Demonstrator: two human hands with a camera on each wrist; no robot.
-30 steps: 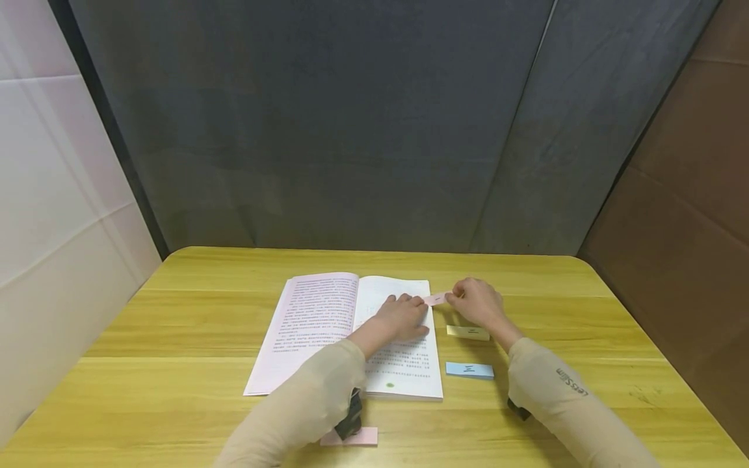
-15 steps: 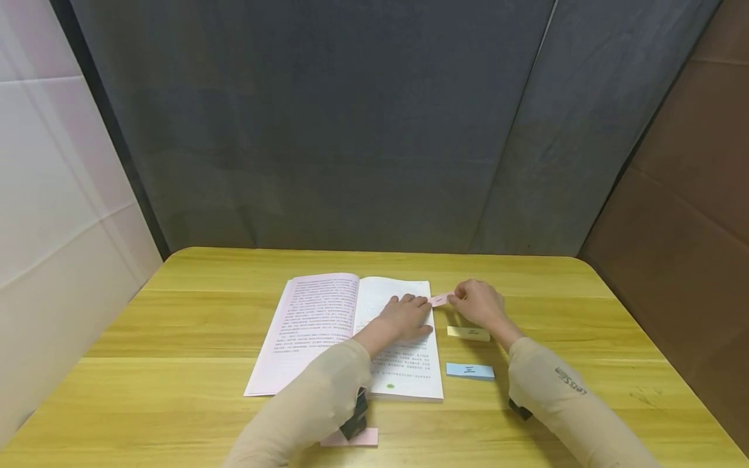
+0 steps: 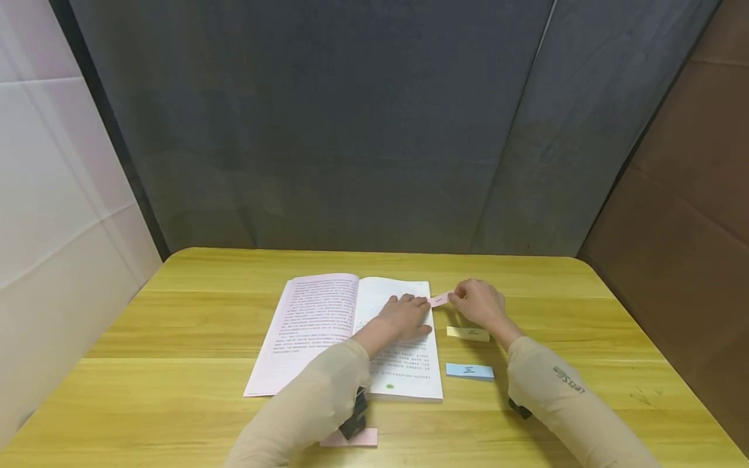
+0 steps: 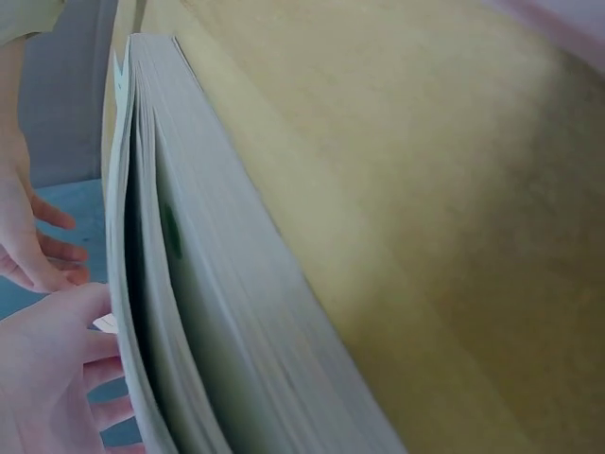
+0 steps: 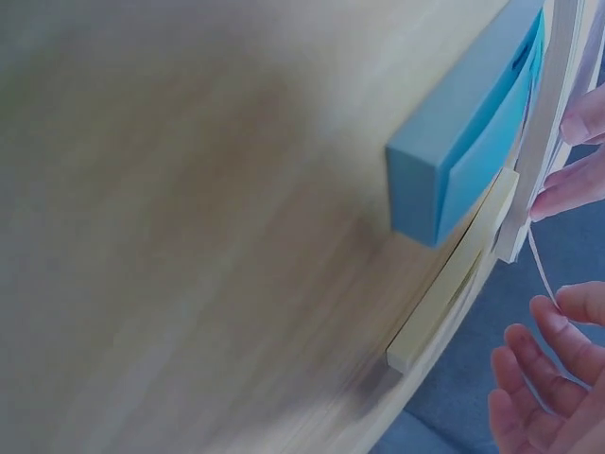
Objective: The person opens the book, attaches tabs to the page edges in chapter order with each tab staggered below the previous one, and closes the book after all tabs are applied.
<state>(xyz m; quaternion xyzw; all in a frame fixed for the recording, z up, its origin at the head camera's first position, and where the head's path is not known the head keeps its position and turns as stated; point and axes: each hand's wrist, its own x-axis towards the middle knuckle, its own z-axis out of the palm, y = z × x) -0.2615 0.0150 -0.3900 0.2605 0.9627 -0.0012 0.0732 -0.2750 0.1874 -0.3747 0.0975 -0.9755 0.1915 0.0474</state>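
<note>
An open book (image 3: 304, 325) lies on the table, with printed text on both pages. My left hand (image 3: 404, 317) rests on its right page, fingers spread and fingertips by the outer edge. From that edge sticks out a pink sticky note (image 3: 440, 299) with a dark stroke on it. My right hand (image 3: 478, 302) pinches the note's outer end between thumb and index finger. In the right wrist view the note shows as a thin strip between the left fingers (image 5: 581, 180) and my right hand (image 5: 553, 378). Its inner end is hidden under the left fingertips.
Right of the book lie a yellow sticky note pad (image 3: 468, 333) and a blue sticky note pad (image 3: 470, 371), both marked with dark strokes. A pink pad (image 3: 366, 437) sits near the front, partly behind the left wrist's black device (image 3: 354, 419).
My left hand has shifted slightly right towards the page edge. The pink note and my right hand have moved a little right too. Over the last half second almost nothing differs.
</note>
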